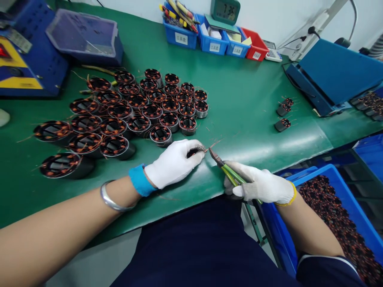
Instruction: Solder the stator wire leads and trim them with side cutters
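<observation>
My left hand (175, 162), in a white glove with a blue cuff, is closed around a small wound motor stator (194, 151) near the front edge of the green mat (239, 99). Thin copper wire ends stick out of the stator to the right. My right hand (260, 185), also in a white glove, grips green-handled cutting pliers (223, 165). The plier tips sit at those copper wire ends. A silver bangle is on my left wrist.
Several wound stators (134, 107) stand packed together on the mat's left. Three more stators (283, 113) lie at the right beside a blue machine (332, 75). A blue crate of stators (338, 219) stands below right. Tool bins (209, 38) and a clock line the back.
</observation>
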`<state>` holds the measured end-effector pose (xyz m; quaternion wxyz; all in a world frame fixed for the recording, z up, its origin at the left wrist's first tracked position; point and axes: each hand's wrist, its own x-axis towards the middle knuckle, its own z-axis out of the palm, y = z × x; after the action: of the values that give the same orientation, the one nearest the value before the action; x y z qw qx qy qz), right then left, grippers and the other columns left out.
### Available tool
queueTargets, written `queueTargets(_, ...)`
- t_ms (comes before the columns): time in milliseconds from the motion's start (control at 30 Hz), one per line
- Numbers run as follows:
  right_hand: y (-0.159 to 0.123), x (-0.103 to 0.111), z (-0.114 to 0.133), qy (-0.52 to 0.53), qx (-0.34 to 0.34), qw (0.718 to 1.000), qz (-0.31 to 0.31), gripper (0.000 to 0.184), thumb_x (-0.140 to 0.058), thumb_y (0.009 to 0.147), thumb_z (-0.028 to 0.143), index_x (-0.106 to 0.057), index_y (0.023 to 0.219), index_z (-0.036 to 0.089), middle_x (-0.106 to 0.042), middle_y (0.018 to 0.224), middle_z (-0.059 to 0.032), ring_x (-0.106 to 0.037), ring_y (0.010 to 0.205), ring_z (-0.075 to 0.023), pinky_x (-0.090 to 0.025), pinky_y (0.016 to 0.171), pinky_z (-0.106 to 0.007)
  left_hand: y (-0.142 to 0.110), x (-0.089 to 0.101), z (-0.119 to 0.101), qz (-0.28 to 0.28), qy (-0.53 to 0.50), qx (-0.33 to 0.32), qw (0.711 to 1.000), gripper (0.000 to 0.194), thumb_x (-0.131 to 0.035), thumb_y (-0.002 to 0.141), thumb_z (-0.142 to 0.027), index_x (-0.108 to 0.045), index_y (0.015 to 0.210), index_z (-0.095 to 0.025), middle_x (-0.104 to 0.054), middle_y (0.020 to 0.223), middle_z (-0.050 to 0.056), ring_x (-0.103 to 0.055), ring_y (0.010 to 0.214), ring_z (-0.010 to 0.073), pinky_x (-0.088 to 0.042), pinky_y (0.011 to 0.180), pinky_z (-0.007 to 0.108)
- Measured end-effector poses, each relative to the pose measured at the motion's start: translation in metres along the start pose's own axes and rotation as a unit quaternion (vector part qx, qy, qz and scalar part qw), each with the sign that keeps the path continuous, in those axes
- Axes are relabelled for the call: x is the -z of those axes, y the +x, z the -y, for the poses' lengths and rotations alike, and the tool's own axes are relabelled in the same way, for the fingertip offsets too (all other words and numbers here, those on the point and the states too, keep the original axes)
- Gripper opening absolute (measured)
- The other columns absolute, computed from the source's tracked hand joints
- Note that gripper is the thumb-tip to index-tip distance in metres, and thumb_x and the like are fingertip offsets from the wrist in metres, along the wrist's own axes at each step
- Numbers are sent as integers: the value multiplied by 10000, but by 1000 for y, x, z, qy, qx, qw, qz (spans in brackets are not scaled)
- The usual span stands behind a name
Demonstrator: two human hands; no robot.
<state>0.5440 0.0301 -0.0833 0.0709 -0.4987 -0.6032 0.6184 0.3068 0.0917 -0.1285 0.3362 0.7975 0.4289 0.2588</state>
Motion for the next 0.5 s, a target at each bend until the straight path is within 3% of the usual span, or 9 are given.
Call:
queueTargets(167,-1,-3,10,-122,-15,992,-29,719,-635,807,398,-348,1439,213,-631,1045,-74,-582,799,-180,-491,671,-297,0,0,0,-1,7,0,1000,247,-483,865,-298,-673,949,-163,-699,917,48,-631,839,203,-473,785,320)
queueTargets(500,-3,0,14,-163,-14,986,-38,720,-650,784,379,-390,1422,170,-638,1067,-86,-598,830,-189,-496,675,-289,1,0,1,5,-2,-10,1000,231,-488,865,-299,-666,932,-167,-697,911,40,-633,837,199,-478,791,325)
